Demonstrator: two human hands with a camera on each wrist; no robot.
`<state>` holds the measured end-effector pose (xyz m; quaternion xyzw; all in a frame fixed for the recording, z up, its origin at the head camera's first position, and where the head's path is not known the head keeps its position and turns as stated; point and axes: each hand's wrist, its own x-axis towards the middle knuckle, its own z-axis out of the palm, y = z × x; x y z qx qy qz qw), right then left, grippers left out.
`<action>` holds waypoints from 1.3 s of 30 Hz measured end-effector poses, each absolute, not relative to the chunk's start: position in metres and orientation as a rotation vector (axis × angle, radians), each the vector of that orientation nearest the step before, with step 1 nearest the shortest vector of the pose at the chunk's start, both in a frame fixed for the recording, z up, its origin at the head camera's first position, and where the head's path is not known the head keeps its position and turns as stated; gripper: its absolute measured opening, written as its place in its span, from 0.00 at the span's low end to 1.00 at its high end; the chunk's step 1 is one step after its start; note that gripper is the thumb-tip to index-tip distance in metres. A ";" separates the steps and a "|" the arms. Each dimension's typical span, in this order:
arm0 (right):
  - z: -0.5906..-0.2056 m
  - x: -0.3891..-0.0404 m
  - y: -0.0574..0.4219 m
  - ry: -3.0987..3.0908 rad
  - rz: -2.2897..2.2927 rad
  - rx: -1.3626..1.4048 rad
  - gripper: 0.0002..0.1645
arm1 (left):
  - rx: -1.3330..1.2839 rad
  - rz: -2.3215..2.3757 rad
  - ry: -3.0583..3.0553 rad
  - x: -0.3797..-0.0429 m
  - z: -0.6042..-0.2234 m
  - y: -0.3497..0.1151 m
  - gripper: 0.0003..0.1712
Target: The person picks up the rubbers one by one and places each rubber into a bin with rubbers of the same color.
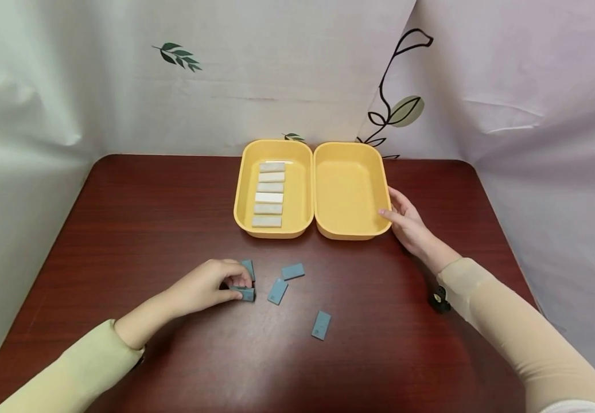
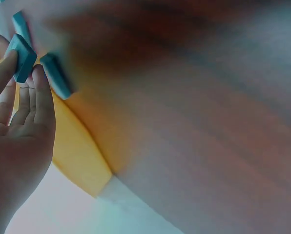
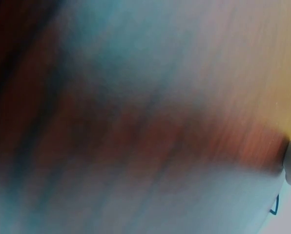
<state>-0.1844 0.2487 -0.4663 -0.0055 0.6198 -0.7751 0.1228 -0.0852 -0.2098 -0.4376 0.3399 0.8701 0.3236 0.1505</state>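
My left hand (image 1: 213, 287) is low over the left-centre of the table, pinching a blue-grey rectangular tile (image 2: 22, 57) between thumb and fingers. Another blue-grey tile (image 1: 248, 268) lies just behind its fingers, partly covered by them. To the right of this hand lie three flat tiles: one tile (image 1: 293, 271) at the back, a second tile (image 1: 277, 291) in front of it, and a third tile (image 1: 321, 325) nearer me. My right hand (image 1: 405, 221) grips the right rim of the right yellow tray (image 1: 351, 232), thumb over the edge and fingers outside.
Beside the right tray stands a left yellow tray (image 1: 299, 221), their rims side by side. It holds a column of several whitish tiles (image 1: 269, 198). A patterned cloth (image 1: 276, 69) hangs behind the dark red table (image 1: 163, 195). A small black object (image 1: 439, 300) shows by the right wrist.
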 end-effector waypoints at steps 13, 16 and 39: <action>-0.465 -0.183 0.248 1.823 -2.249 -0.015 0.42 | 1.017 1.055 2.398 -0.131 -0.396 -0.164 0.11; -0.465 -0.184 0.248 1.821 -2.258 -0.013 0.42 | 0.993 1.101 2.385 -0.142 -0.390 -0.155 0.11; -0.465 -0.184 0.248 1.806 -2.254 -0.002 0.41 | 0.920 1.198 2.379 -0.248 -0.353 -0.086 0.10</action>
